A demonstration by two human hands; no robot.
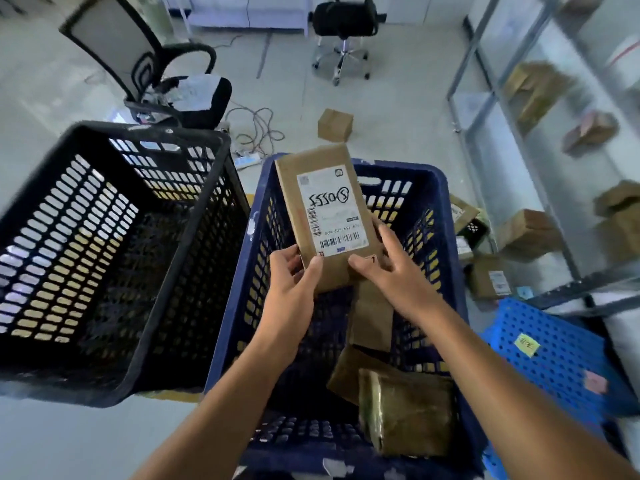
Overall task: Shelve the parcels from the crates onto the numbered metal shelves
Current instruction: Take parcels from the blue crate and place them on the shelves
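parcel in both hands over the blue crate

parcel (322, 216) was at centre frame, held above the blue crate (446, 216) and tilted away from the camera, white label (334, 211) facing up. handwritten digits and a circled mark on the label read upside down from this view. left hand (294, 289) pinched the lower left corner, thumb on the front face, fingers behind. right hand (388, 268) gripped the lower right edge, thumb on the face, fingers wrapped along the side.

handling, judged: flat brown cardboard box, carried by one end without sagging, so probably light and fairly stiff. bare cardboard should give good grip; the label looked glossier and was better left uncovered for reading. best hold would be across the long edges, or one palm under the flat back; a pinch at one end alone could let it swing.

more brown parcels (408, 410) lay in the crate bottom, lower centre-right. black crate (145, 133) stood at left, contents not visible. metal shelves (485, 109) ran up the right side of frame with boxes on them; shelf numbers not legible. step in hand, judged: reading the label to choose a shelf.
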